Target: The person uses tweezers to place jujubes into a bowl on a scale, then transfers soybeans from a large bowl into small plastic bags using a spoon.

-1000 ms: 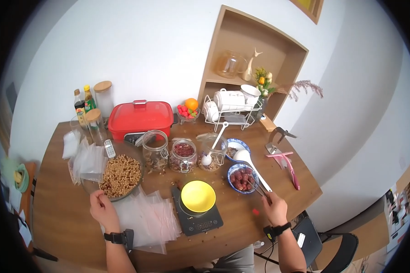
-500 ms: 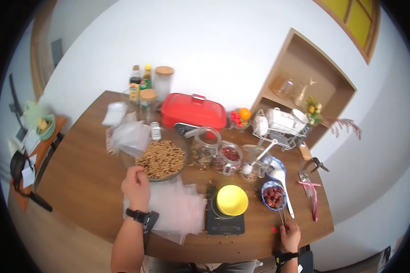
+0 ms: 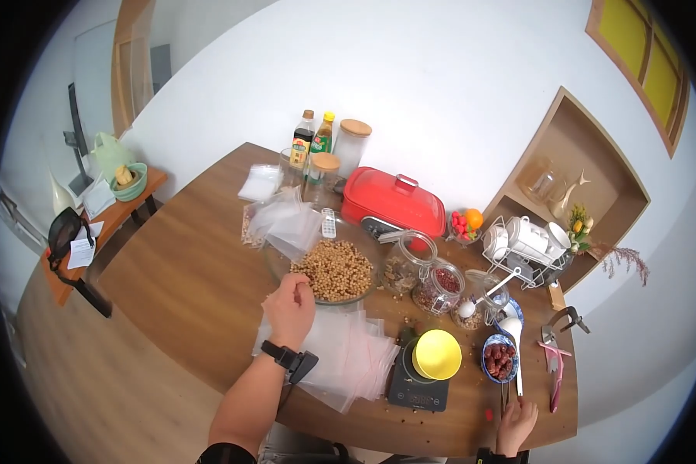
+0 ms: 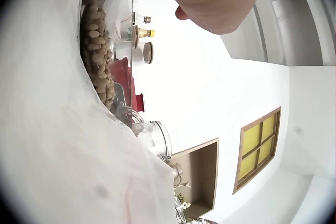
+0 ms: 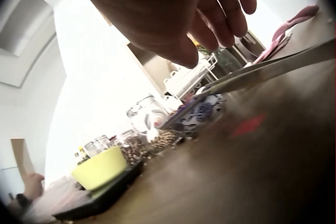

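My left hand (image 3: 290, 309) is at the near rim of a large glass bowl (image 3: 274, 267) of tan bean-like pieces (image 3: 336, 271), its fingers loosely curled with nothing seen in them. Under that forearm lies a spread of clear plastic bags (image 3: 348, 352). At the right, my right hand (image 3: 516, 427) hovers with relaxed fingers beside metal tongs (image 5: 278, 69). These tongs lean on a blue-and-white bowl (image 3: 490, 376) of red dates (image 3: 500, 360), apart from the fingers in the right wrist view.
A yellow bowl (image 3: 437, 354) stands on a black kitchen scale (image 3: 417, 394). Clip-top glass jars (image 3: 439, 290), a white spoon (image 3: 516, 340) and a red electric cooker (image 3: 394, 203) sit behind. Pink-handled scissors-like tool (image 3: 555, 387) lies at the right edge.
The head view has swung left, so the table appears shifted right. My right hand has let go of the tongs, which stay at the date bowl. My left hand stays by the glass bowl.
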Tool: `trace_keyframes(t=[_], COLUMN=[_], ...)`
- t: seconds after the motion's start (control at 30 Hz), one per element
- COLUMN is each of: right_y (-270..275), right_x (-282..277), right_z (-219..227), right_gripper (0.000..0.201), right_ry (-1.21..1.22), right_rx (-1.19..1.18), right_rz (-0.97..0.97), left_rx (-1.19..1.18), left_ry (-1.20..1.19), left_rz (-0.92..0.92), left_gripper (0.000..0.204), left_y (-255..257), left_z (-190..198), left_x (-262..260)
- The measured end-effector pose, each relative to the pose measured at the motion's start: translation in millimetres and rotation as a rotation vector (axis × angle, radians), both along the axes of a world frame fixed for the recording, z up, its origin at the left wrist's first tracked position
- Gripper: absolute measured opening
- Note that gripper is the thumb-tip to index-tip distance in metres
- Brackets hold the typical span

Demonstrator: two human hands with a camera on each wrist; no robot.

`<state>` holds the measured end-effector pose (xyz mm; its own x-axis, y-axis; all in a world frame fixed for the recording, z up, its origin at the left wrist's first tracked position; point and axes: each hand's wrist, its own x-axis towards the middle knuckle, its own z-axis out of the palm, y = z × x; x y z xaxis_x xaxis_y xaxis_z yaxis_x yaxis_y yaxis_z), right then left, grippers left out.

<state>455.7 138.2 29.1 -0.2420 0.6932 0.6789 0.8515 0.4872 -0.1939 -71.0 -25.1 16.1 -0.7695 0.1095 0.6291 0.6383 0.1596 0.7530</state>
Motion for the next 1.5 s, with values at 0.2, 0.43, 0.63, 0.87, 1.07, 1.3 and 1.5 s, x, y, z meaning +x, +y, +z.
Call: trace_keyframes(t=[0.2,0.43,0.63,0.87,1.07,1.3,1.5], right_y=[-3,4,13,15,23,22,14], right_x=[-84,-152,-147,-147,-140,-142,-145], right_z=[-4,-14,-41,-56,-77,-77,-60], right_gripper=[0.02,0.039,0.045,0.044,0.044,0.042,0.042], right_ry=[0.694,0.856,0.895,0.873,0.846,0.837,0.821], right_rx=[-0.518,-0.709,-0.831,-0.834,-0.784,-0.78,-0.83], right_rz=[0.34,0.404,0.416,0.444,0.485,0.505,0.46], left_rx=[-0.001,-0.007,0.013,-0.017,-0.051,-0.05,-0.063], left_ry=[0.032,0.015,0.027,0.045,0.073,0.031,0.041], left_rz=[-0.008,-0.004,-0.002,0.013,0.014,0.004,0.012], left_gripper=[0.006,0.006,0.006,0.006,0.009,0.006,0.007], left_y=[2,0,2,5,7,8,8], left_z=[-1,-1,1,-1,-8,-10,-12], left_x=[1,0,1,2,1,3,2])
